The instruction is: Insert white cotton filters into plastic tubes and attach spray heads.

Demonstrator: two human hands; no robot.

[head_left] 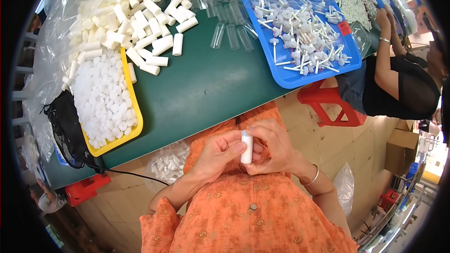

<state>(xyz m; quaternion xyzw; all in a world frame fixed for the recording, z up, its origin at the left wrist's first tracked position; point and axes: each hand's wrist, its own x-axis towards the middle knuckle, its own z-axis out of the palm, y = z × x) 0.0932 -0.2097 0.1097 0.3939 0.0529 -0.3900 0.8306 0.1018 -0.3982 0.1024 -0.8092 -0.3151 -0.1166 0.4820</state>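
Holding a white cylinder (246, 151) over your lap, just off the near edge of the green tabletop (201, 82). Your left hand (218, 153): fingers clamped on the cylinder, thumb against its left side. Your right hand (276, 146): fingers on it as well, index finger at the pale grey-blue end, thumb near the opposite end. Left side of the tabletop: yellow tray (138, 124) heaped with small whitish caps (105, 96), black mesh bag (65, 122) beside it. Farther back, a loose pile of off-white rolls (150, 28), some against clear plastic sheeting (51, 51). Right side: blue tray (281, 72) of white sticks with pale round pieces (300, 26); clear tubes (232, 36) lie between rolls and tray. Past it, a co-worker (398, 86) in black, near a red stool (326, 98).
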